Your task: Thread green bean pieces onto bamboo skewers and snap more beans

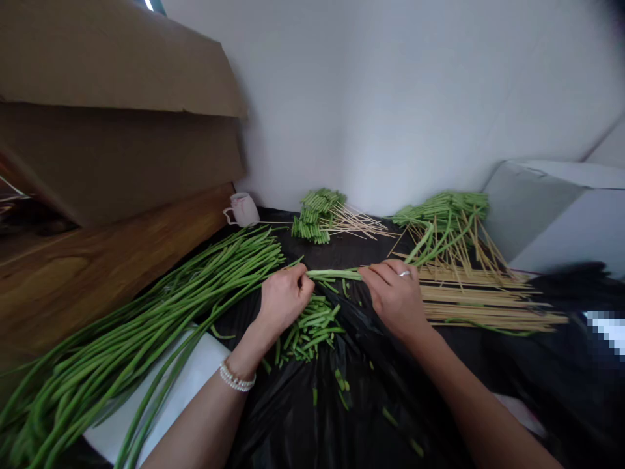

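Between my hands, a small bunch of green long beans is stretched level above the black plastic sheet. My left hand is closed around its left end, thumb and forefinger pressed together. Closed over the same beans farther right is my right hand, which wears a ring; the bean ends stick out beyond it. Just below my left hand lies a heap of short bean pieces. A large pile of whole long beans spreads to the left, and wooden sticks lie right of my right hand.
Bean pieces threaded on sticks rest near the wall, with another such stack at the back right. A mug stands at the back left, beside a big cardboard box. A pale box is at right.
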`<state>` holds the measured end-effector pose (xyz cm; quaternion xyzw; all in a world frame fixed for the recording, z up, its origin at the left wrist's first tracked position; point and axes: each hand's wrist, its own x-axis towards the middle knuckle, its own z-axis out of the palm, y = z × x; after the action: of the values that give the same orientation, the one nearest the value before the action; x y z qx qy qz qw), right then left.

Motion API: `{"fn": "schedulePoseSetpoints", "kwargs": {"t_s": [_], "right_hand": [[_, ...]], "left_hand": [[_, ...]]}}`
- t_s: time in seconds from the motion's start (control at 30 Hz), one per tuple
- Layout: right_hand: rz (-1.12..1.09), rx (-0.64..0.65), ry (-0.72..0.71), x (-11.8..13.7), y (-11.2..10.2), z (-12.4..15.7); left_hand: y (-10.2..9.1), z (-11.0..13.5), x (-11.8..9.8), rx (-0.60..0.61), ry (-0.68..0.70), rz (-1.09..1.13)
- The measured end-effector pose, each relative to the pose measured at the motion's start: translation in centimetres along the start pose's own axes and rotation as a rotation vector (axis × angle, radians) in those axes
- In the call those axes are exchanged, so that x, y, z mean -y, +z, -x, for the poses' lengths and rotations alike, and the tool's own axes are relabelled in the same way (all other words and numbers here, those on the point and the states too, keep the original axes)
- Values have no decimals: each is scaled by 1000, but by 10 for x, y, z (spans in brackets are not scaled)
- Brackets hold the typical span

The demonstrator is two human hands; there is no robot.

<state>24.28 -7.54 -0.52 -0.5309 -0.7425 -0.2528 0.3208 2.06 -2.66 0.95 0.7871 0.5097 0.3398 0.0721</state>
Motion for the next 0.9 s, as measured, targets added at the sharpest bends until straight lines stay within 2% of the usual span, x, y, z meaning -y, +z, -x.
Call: {"fn": "schedulePoseSetpoints", "kwargs": {"t_s": [0.07, 0.23, 0.3, 0.37, 0.47, 0.57, 0.7, 0.77, 0.9], "right_hand": [[-46, -12, -16, 5, 0, -1], [-110, 57, -68, 16, 4, -1], [-123, 93, -75, 18, 5, -1], [-128, 110, -70, 20, 6, -1], [-124, 127, -73, 21, 6, -2], [-118, 139, -76, 23, 5, -3], [-115, 147, -77, 24, 5, -3], [-109, 148, -83, 25, 5, -4], [-100, 148, -104, 26, 4, -5]], "left_hand": [[3, -3, 3, -33, -117, 211], [7, -10, 6, -85, -440, 963], [5, -11, 5, -32, -587, 1234], [1, -11, 3, 71, -720, 1501], [-3, -11, 2, 153, -815, 1782], [-4, -10, 2, 113, -826, 1885], [-3, -10, 0, 72, -823, 1895], [-1, -10, -1, 37, -811, 1838], [1, -11, -2, -112, -769, 1642]]}}
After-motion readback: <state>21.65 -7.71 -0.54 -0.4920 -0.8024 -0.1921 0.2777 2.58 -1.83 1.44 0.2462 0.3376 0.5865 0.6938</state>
